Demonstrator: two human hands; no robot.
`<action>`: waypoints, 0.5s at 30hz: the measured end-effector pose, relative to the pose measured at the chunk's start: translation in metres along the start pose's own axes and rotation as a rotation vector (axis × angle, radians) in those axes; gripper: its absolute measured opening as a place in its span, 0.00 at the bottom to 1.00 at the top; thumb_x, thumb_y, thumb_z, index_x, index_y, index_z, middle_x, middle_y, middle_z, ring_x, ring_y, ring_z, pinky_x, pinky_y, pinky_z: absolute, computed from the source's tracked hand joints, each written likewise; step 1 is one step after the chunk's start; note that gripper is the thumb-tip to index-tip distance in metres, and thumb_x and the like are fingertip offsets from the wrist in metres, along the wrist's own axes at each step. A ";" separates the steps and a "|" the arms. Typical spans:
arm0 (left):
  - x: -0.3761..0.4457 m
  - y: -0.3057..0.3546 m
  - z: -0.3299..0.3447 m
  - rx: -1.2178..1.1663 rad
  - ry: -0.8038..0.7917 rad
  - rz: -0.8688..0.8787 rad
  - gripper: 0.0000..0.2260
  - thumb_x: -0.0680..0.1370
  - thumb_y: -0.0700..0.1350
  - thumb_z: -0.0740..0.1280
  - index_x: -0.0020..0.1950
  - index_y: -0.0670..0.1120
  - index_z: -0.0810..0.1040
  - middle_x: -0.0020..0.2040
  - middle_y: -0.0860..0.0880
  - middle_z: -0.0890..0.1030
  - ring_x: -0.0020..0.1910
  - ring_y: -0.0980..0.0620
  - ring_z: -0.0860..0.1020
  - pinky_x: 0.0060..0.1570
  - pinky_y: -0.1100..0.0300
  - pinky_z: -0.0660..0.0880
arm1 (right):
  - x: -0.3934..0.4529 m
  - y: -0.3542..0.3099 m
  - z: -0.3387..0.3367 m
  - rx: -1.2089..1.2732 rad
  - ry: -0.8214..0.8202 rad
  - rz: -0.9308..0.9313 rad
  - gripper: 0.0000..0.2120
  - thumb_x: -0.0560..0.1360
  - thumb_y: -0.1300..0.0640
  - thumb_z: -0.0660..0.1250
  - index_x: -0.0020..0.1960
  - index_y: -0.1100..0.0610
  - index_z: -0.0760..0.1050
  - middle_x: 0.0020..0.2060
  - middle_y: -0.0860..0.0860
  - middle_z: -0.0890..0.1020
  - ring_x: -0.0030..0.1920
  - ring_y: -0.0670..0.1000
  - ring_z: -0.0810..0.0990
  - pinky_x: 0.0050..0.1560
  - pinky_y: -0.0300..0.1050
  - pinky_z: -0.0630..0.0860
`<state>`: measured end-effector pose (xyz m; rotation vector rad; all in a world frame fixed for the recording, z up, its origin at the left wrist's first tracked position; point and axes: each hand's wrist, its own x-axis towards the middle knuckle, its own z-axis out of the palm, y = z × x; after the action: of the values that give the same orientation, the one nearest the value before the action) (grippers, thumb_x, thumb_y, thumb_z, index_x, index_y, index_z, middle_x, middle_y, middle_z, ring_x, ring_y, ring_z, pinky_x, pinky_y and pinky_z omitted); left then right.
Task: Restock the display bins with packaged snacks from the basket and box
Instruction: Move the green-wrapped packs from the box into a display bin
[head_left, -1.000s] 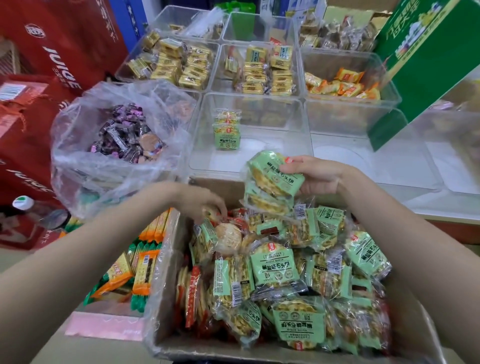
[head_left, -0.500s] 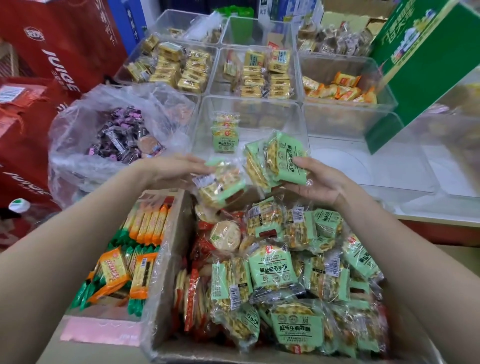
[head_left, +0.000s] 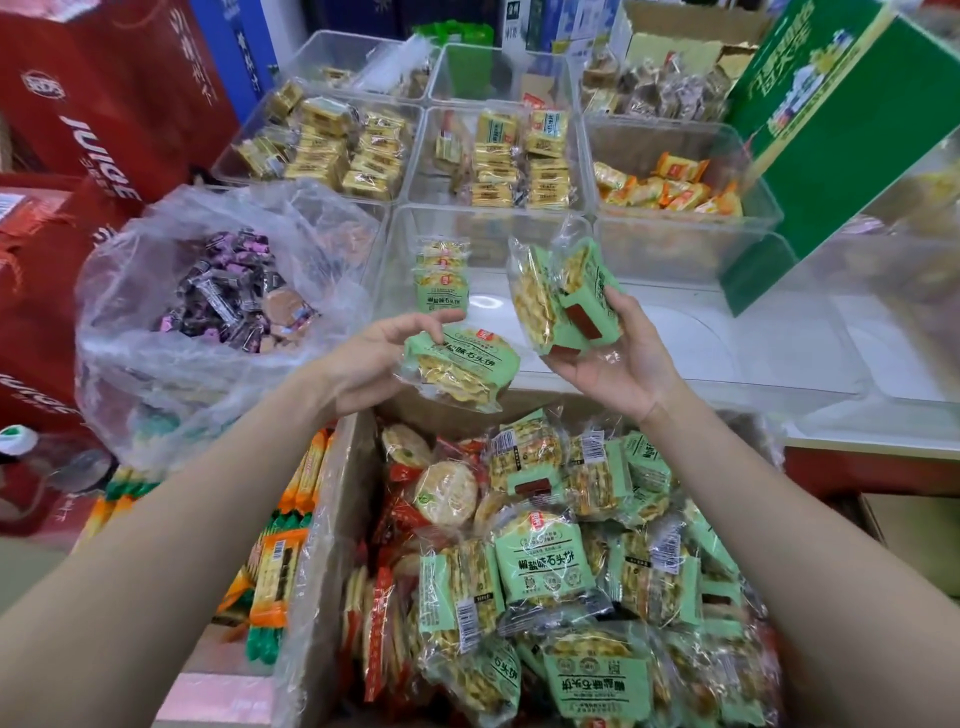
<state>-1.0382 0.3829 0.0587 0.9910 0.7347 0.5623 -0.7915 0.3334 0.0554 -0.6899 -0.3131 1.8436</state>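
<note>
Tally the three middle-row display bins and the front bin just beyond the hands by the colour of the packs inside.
Yellow packs: 2, left bin and centre bin
Orange packs: 1, right bin
Green packs: 1, front bin
Total: 4 bins

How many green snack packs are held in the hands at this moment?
3, as far as can be seen: one in the left hand, a green pack, and two pressed together in the right hand. More could be hidden between those two.

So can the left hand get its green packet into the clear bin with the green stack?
Probably yes: the left hand holds its green packet just before the open-topped clear bin, with nothing between.
</note>
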 end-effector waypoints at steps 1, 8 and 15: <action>0.000 0.000 -0.001 0.014 -0.007 0.009 0.28 0.71 0.20 0.53 0.29 0.48 0.80 0.62 0.54 0.75 0.59 0.50 0.76 0.44 0.56 0.81 | 0.001 0.000 -0.001 -0.011 0.000 0.014 0.37 0.52 0.54 0.83 0.58 0.59 0.76 0.57 0.59 0.79 0.57 0.60 0.78 0.56 0.56 0.77; 0.019 0.007 -0.012 0.088 -0.005 -0.029 0.30 0.71 0.18 0.50 0.37 0.46 0.82 0.54 0.50 0.80 0.50 0.52 0.81 0.41 0.59 0.80 | 0.015 0.008 0.009 -0.251 -0.214 0.250 0.33 0.58 0.51 0.81 0.60 0.55 0.74 0.55 0.57 0.80 0.56 0.59 0.80 0.54 0.61 0.76; 0.045 0.039 -0.049 0.168 0.420 0.118 0.11 0.77 0.30 0.61 0.51 0.45 0.77 0.56 0.46 0.77 0.46 0.56 0.78 0.43 0.69 0.78 | 0.061 -0.035 0.022 -0.441 0.124 -0.009 0.28 0.57 0.55 0.81 0.53 0.56 0.74 0.47 0.54 0.83 0.49 0.55 0.82 0.48 0.54 0.81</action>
<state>-1.0507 0.4591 0.0636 1.0894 1.1147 0.8363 -0.7929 0.4052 0.0722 -1.0965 -0.6506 1.7274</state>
